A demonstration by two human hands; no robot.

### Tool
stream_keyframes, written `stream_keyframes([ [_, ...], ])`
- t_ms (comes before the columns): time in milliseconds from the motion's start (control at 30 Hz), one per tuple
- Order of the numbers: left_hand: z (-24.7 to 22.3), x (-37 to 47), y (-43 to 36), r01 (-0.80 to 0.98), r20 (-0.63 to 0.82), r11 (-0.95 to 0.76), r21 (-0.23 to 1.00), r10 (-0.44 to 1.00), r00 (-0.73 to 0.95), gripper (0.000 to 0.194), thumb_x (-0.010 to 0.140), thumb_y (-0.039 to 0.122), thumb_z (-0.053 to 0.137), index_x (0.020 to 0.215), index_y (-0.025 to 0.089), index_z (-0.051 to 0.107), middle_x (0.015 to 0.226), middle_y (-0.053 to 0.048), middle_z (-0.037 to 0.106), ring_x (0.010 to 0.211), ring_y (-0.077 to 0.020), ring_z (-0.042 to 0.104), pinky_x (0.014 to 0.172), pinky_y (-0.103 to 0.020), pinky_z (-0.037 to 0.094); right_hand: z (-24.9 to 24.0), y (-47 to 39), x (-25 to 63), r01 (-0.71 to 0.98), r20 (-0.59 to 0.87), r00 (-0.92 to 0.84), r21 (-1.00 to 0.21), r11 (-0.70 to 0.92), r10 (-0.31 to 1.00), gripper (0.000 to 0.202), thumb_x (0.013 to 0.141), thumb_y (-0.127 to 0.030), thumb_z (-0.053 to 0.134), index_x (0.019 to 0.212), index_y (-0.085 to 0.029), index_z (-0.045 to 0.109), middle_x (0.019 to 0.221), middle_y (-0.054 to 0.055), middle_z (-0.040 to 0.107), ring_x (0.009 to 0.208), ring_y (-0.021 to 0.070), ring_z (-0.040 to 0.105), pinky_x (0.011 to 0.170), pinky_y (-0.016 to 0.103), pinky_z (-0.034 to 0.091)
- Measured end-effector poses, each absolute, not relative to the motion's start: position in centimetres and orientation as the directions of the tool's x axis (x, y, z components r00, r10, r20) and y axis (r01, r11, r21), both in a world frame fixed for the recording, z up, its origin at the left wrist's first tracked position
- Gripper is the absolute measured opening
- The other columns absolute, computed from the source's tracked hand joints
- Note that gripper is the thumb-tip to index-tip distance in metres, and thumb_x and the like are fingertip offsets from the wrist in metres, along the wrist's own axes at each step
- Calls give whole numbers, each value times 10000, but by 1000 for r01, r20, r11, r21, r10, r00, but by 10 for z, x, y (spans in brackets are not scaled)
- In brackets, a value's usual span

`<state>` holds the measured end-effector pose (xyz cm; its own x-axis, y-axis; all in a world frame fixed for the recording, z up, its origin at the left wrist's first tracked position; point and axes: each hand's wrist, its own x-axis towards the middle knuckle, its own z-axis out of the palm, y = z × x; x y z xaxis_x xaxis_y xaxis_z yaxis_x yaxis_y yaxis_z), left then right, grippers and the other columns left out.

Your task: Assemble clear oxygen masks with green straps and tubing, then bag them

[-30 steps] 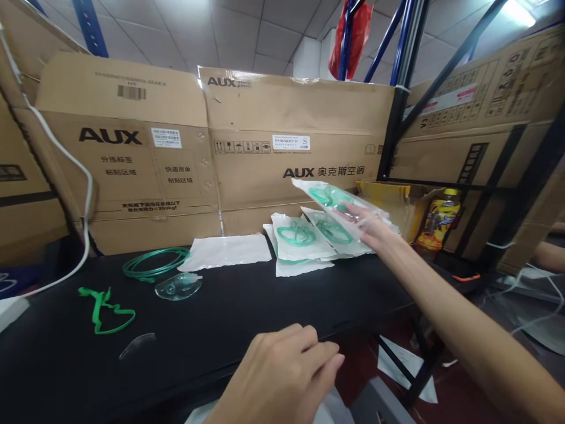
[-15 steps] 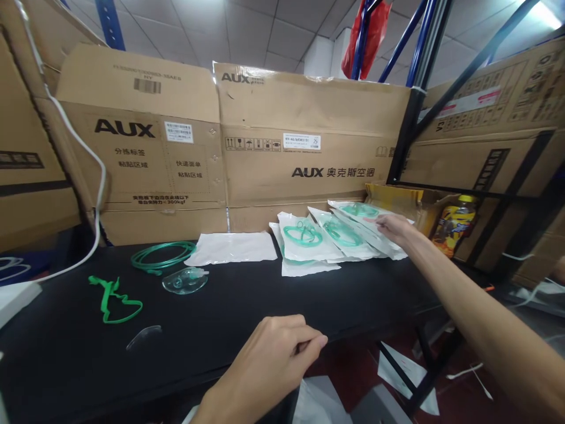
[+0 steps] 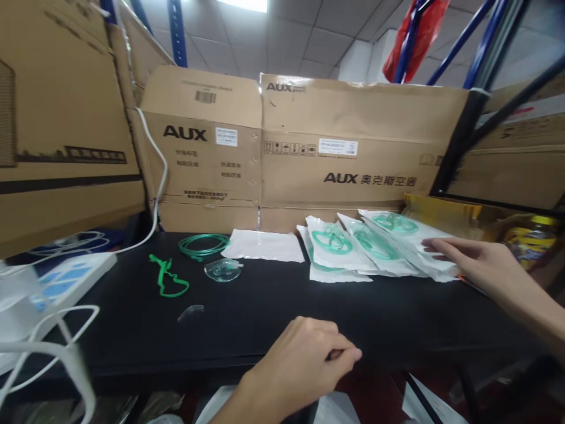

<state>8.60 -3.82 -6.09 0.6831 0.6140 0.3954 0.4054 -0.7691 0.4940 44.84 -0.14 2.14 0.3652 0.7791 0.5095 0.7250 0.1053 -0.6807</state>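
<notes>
My left hand hovers over the front edge of the black table, fingers curled together with nothing seen in them. At the right, my right hand has its fingers stretched at the edge of the rightmost white packet; its fingertips lie on or just above it. Several packets with green tubing lie overlapped beside it. Further left are a flat white packet, a coil of green tubing, a clear mask, a green strap and a thin clear piece.
Cardboard boxes stand along the back. A white power strip with cables lies at the left. A yellow box and a bottle stand at the right, near a dark metal frame.
The view has swung left, bringing the power strip into sight. My right hand's fingers have straightened and it sits lower at the packet's edge. My left hand keeps its curled shape.
</notes>
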Motion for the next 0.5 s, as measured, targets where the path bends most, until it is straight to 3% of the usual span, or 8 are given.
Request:
stream_keyframes([
  [133, -59, 83, -41, 426, 382, -774, 469, 612, 692, 221, 992, 312, 595, 956, 260, 808, 806, 33, 731, 749, -141, 666, 686, -251, 424, 27, 10, 350, 808, 496, -136, -445, 386, 858, 325, 925, -518, 617, 1080, -293, 793, 1185, 64, 773, 1142, 322, 705, 1040, 485, 531],
  [200, -59, 82, -42, 428, 361, -776, 463, 606, 709, 215, 984, 357, 615, 1039, 277, 807, 863, 28, 760, 801, -164, 694, 715, -265, 445, 25, 21, 286, 716, 457, -424, -360, 598, 782, 358, 1005, -462, 535, 1235, -268, 730, 1268, 72, 738, 1191, 289, 682, 1025, 457, 548],
  [267, -58, 81, -44, 435, 342, -774, 460, 607, 717, 256, 975, 398, 629, 1133, 281, 793, 941, 12, 784, 851, -188, 714, 752, -280, 468, 19, 35, 221, 620, 445, -627, -213, 755, 640, 372, 1043, -404, 509, 1360, -262, 642, 1335, 78, 694, 1245, 262, 645, 1106, 442, 486],
  [333, -56, 79, -45, 434, 321, -777, 455, 598, 734, 296, 973, 411, 634, 1194, 275, 778, 1035, -12, 795, 926, -213, 728, 798, -291, 488, 9, 50, 164, 588, 387, -736, -41, 808, 556, 435, 1063, -381, 479, 1473, -241, 523, 1398, 123, 626, 1247, 271, 635, 1061, 425, 515],
  [433, -44, 67, -49, 434, 261, -773, 463, 586, 767, 264, 966, 387, 649, 1149, 267, 797, 1073, -19, 801, 986, -224, 735, 833, -289, 496, -7, 69, 106, 591, 350, -756, 3, 807, 553, 463, 1050, -377, 501, 1458, -156, 511, 1311, 207, 628, 1139, 345, 673, 912, 476, 574],
  [500, -31, 50, -50, 488, 195, -730, 478, 630, 752, 216, 956, 379, 657, 1038, 264, 821, 990, -6, 811, 925, -213, 741, 788, -282, 490, -16, 73, 93, 574, 313, -779, 8, 818, 544, 398, 1043, -327, 517, 1398, -152, 555, 1235, 192, 650, 1057, 331, 698, 861, 457, 587],
])
